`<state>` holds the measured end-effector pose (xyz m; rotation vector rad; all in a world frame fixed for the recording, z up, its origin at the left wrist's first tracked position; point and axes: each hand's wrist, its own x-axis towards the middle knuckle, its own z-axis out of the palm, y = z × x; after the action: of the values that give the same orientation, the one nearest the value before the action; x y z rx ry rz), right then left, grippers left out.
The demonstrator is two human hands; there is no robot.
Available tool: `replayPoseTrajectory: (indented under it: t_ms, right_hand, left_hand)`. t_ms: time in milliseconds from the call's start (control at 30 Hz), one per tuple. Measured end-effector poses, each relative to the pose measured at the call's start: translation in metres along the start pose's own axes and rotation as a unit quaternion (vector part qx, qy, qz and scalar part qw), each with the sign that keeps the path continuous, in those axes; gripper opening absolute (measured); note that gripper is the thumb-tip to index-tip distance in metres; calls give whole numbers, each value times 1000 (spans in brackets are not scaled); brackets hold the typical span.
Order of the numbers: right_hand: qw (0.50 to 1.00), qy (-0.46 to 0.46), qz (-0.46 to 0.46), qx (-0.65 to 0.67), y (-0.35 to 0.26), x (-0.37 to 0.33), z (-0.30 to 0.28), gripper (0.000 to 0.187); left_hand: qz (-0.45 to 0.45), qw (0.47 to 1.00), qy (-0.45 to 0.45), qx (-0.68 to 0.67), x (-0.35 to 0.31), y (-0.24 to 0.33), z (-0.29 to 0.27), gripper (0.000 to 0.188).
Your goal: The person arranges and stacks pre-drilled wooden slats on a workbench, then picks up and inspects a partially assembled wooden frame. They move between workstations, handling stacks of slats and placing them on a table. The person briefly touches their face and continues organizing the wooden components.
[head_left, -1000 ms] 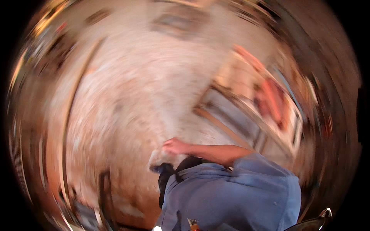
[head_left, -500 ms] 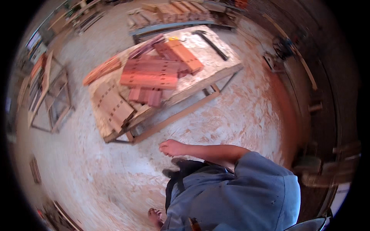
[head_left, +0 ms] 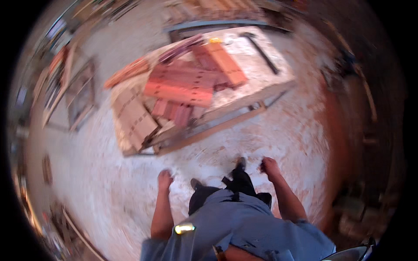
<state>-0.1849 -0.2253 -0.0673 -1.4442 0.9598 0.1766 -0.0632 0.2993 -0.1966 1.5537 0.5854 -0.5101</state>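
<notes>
Pale floor (head_left: 300, 139) underfoot, streaked with reddish dust, and across it stands the wooden table (head_left: 244, 54), piled up. Centre of the pile: a red board (head_left: 178, 89) dotted with dark slots, lying over other pieces, small red blocks (head_left: 172, 111) poking out on its near side. Left of those, a brown board (head_left: 135, 115) reaches close to the near edge. Trouble spot, I'd say, is right there: a knock on that near-left corner could send the brown board off, and pulling a lower piece could make the stack slide. Loose dust might cost a foot its grip, too.

Now the hands, both short of the table, touching nothing on it. Left hand (head_left: 165, 179): brown board ahead and slightly left; fingers look bent, but blur hides how far, and nothing shows in its grasp. Right hand (head_left: 269, 167): curled into a loose fist, no object visible, red board far ahead and left. Farther out, a hammer (head_left: 262, 54) lies on the table's right side; beyond, a bench (head_left: 217, 22) loaded with timber.
</notes>
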Motion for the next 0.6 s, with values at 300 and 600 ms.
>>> replayPoseTrajectory:
  t_ms: [300, 600]
  right_hand:
    - [995, 70, 15, 69, -45, 103, -204, 25]
    - [988, 85, -123, 33, -246, 250, -304, 24]
  left_hand:
    - [-80, 985, -50, -145, -12, 113, 325, 39]
    - [-124, 958, -56, -253, 27, 162, 461, 39]
